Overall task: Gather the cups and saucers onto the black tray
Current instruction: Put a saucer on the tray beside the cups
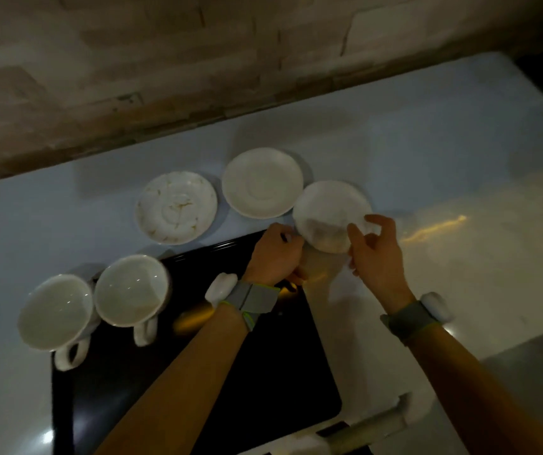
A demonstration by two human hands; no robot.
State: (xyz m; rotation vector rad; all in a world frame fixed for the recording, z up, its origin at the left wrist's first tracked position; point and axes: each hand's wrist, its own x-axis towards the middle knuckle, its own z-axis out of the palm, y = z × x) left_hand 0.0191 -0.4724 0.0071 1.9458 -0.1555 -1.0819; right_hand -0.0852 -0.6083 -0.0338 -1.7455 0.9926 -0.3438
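A blurred white cup (327, 213) is held tilted over the far right corner of the black tray (263, 372). My left hand (275, 254) is closed on its lower left side. My right hand (377, 247) is at the cup's right rim with fingers apart and the thumb against it. Two more white cups, one (55, 311) at the left and one (130, 290) beside it, stand on the tray's left edge with handles toward me. Two white saucers lie on the counter behind the tray, a stained one (176, 206) and a clean one (262, 182).
The white counter (444, 159) runs to a brick wall (198, 60) at the back. A white handle-like bar (372, 425) sits at the counter's near edge, right of the tray. Both my wrists wear grey bands.
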